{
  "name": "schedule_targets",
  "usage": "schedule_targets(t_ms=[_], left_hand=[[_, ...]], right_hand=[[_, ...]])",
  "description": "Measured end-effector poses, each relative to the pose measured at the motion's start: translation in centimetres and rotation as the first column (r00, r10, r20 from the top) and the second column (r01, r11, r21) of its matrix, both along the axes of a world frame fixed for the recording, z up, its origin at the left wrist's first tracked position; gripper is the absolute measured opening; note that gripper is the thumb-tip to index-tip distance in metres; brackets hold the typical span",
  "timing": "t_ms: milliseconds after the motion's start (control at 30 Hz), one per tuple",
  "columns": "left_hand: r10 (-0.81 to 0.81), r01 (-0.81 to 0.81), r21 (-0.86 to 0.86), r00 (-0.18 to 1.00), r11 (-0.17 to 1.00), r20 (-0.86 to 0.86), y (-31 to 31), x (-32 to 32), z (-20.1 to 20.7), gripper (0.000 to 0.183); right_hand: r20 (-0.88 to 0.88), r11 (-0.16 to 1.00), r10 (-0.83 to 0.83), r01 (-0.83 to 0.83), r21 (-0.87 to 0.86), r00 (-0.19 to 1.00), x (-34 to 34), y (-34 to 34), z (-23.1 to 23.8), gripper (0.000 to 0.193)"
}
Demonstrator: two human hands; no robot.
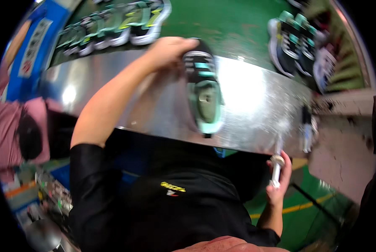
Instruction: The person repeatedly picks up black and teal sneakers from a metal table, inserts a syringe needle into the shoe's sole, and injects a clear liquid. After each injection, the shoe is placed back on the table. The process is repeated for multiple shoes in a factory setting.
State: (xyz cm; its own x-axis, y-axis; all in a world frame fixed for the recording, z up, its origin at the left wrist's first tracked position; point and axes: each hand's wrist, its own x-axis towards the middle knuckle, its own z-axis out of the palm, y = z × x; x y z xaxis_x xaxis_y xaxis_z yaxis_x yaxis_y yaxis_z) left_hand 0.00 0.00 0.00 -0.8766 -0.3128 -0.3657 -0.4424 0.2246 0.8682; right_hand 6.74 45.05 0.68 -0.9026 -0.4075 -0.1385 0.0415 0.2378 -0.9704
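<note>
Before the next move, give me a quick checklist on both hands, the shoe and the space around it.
1. Left hand on the black-and-mint shoe, at the toe: ok.
2. Shoe opening facing up toward the camera, nothing covering it: ok.
3. Sole resting flat on the metal table: cannot tell; underside hidden.
4. Right hand holding the slim white tool, apart from the shoe: ok.
5. Tool's far tip sharp enough to inspect: not ok; it blurs against the table's glare.
6. Co-worker in pink at far left, clear of the shoe: ok.
</note>
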Motion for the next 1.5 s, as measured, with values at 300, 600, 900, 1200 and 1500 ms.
schedule_targets(t_ms=[300,600,900,1200,1500], left_hand=[[0.269,0.179,0.801,0.881,0.572,-0.389,6.3,2.0,2.0,0.049],[0.158,0.401,0.777,0.834,0.486,-0.529,6.2,6.1,1.8,0.062],[0.121,0.416,0.767,0.838,0.489,-0.532,6.4,7.1,3.1,0.064],[0.116,0.426,0.738,0.822,0.524,-0.557,6.4,7.4,3.5,0.064],[0.177,0.333,0.775,0.854,0.537,-0.489,6.3,7.1,3.2,0.066]], right_hand=[[0.026,0.962,0.055,-0.046,-0.27,0.998,-0.1,-3.9,2.5,0.112],[0.005,0.542,0.55,-0.352,-0.763,0.835,-4.9,-12.1,9.2,0.08],[0.008,0.522,0.607,-0.391,-0.758,0.795,-4.8,-15.2,10.7,0.072],[0.022,0.557,0.551,-0.348,-0.754,0.834,-4.5,-15.7,10.4,0.08],[0.033,0.578,0.546,-0.348,-0.738,0.837,-4.7,-14.4,9.8,0.074]])
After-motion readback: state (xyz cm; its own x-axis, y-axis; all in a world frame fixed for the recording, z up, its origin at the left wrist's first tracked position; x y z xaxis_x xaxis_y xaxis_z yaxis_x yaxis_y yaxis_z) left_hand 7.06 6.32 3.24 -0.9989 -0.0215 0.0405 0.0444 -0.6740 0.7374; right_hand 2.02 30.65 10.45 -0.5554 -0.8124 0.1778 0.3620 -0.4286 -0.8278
